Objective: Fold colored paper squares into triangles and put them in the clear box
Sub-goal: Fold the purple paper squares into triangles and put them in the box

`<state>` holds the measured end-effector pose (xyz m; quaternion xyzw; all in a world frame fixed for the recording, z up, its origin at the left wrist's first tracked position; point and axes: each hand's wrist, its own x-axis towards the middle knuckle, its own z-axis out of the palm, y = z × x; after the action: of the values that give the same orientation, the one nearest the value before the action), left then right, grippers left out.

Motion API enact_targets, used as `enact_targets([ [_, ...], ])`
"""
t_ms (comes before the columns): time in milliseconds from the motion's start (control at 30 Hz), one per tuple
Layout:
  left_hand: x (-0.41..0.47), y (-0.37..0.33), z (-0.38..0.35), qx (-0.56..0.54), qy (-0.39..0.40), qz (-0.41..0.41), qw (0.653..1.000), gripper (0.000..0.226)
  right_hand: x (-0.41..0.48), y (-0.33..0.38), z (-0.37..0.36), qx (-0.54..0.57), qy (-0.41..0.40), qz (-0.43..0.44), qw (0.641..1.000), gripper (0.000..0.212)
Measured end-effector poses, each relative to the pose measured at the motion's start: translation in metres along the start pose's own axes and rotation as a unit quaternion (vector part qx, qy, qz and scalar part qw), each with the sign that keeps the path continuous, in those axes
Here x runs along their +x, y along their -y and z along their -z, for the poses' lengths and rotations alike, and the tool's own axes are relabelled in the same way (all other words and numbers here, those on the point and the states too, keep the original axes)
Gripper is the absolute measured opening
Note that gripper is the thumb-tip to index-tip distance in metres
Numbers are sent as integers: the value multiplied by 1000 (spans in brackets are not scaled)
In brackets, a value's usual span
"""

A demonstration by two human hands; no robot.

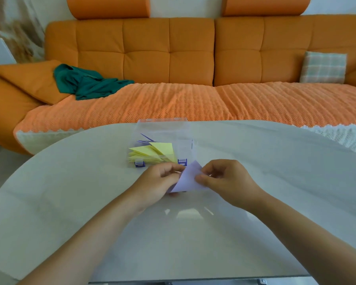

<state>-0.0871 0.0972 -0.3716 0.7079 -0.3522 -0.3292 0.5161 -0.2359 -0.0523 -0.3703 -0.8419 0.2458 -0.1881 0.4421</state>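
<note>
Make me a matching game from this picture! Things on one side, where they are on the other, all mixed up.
1 purple paper
2 yellow triangles
3 green cloth
4 checked cushion

A in the clear box
B leaning on the sofa back
C held by left hand and right hand
D crumpled against the orange pillow

Pairs: 1-C, 2-A, 3-D, 4-B

Glossy pale table, clear box standing on it, yellow paper triangles inside
</note>
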Motion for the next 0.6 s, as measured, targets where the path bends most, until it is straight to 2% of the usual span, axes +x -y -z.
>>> enact_targets([
  [167,3,-1,-11,27,-20,-46,998,30,2,0,-3,51,-15,-11,999,13],
  [300,4,5,-13,85,-48,-75,992,7,4,3,-3,99,-3,-41,994,34],
  [333,4,6,-12,92,-61,-73,991,10,4,3,-3,100,5,-53,994,35],
  [367,4,7,-12,93,-70,-72,991,16,4,3,-4,103,15,-64,993,32],
  [467,4,12,-12,99,-85,-75,989,22,2,4,-5,104,18,-79,991,5],
  [600,0,11,-14,103,-100,-93,985,13,-1,6,-7,101,25,-77,992,8],
])
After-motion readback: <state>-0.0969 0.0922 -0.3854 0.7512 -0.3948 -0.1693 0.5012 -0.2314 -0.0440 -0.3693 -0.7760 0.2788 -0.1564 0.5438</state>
